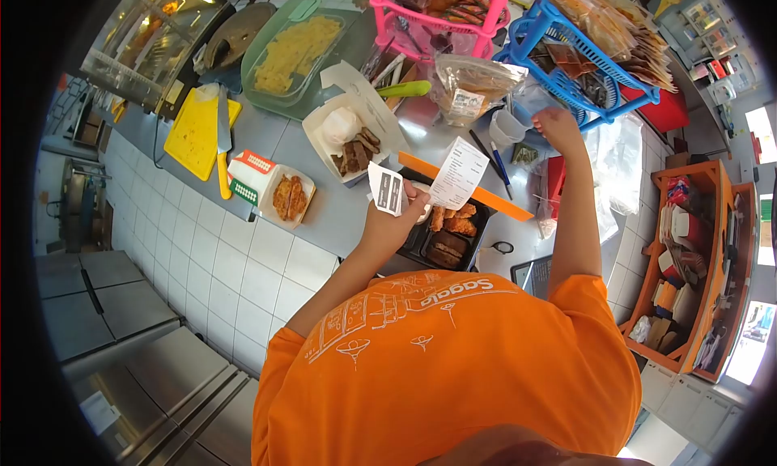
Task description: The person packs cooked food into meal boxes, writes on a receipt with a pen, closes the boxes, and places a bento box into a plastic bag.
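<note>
Between the thumb and fingers of my left hand (396,223) is a printed paper receipt (460,173), with a curled end bearing dark print on its left side. Beneath it lies a black tray (418,246) with fried pieces (460,223) and brown patties (445,250); the paper and hand hide part of it. My right hand (558,130) is reached out to the far right, fingers curled, beside a clear plastic cup (507,128). Anything inside those fingers is too small to make out. An orange strip (508,203) runs behind the receipt.
An open carton (387,134) of meat strips and a smaller box with fried chicken (289,199) stand left. A knife (223,138) rests by a yellow board (198,134). Pink (437,29) and blue (595,53) baskets stand behind; pens (498,165) lie near the cup.
</note>
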Tool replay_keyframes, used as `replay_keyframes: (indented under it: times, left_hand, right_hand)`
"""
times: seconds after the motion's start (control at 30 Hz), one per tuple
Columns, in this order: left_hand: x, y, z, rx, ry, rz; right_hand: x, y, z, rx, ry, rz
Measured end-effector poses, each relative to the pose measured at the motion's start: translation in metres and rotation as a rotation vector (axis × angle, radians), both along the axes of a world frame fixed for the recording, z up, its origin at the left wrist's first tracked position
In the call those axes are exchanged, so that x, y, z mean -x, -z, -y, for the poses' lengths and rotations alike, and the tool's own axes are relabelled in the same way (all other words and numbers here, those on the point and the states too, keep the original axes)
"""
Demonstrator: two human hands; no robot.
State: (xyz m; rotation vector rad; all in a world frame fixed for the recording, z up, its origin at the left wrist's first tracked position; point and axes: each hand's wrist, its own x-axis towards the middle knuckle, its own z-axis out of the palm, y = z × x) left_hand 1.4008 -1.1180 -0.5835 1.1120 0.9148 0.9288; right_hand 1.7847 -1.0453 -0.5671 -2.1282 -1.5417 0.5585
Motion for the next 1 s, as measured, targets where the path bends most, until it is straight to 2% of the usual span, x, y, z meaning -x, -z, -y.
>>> replay_keyframes:
  times: [0.03, 0.1, 0.17, 0.23, 0.33, 0.4, 0.47, 0.5, 0.57, 0.73, 0.83, 0.93, 1.0]
  left_hand:
    - [0.001, 0.0, 0.001, 0.017, 0.006, -0.015]
    - [0.002, -0.003, 0.0, 0.039, 0.016, -0.041]
    - [0.0, -0.007, 0.0, 0.059, 0.012, -0.035]
    - [0.0, -0.013, 0.001, 0.074, 0.001, -0.033]
    - [0.001, -0.018, 0.002, 0.062, -0.025, -0.07]
    - [0.004, -0.015, 0.0, 0.015, -0.024, -0.147]
    - [0.003, -0.014, -0.001, 0.037, -0.042, -0.053]
    - [0.001, -0.013, 0.0, 0.051, -0.049, -0.005]
    - [0.001, -0.01, -0.001, 0.037, -0.031, -0.077]
    - [-0.003, -0.011, -0.002, 0.067, -0.027, -0.027]
    - [-0.001, -0.007, -0.002, 0.056, -0.015, -0.03]
    - [-0.002, -0.006, -0.001, 0.037, -0.002, -0.048]
    - [-0.002, -0.011, -0.001, 0.045, 0.004, -0.026]
  right_hand:
    - [-0.013, 0.028, 0.003, 0.055, -0.037, 0.152]
    - [-0.042, 0.082, -0.013, -0.088, 0.181, 0.406]
    - [-0.077, 0.109, -0.038, -0.107, 0.21, 0.721]
    - [-0.113, 0.121, -0.06, 0.003, 0.045, 1.088]
    - [-0.144, 0.139, -0.073, -0.287, 0.103, 1.034]
    - [-0.128, 0.118, -0.073, -0.2, 0.147, 0.842]
    - [-0.113, 0.099, -0.074, -0.145, 0.232, 0.722]
    - [-0.111, 0.095, -0.073, -0.147, 0.216, 0.715]
    - [-0.109, 0.091, -0.071, -0.15, 0.187, 0.698]
    - [-0.081, 0.071, -0.058, -0.05, 0.321, 0.657]
    - [-0.09, 0.075, -0.057, -0.151, 0.109, 0.883]
    - [-0.118, 0.094, -0.069, -0.19, -0.005, 0.896]
    - [-0.108, 0.088, -0.064, -0.171, 0.101, 0.781]
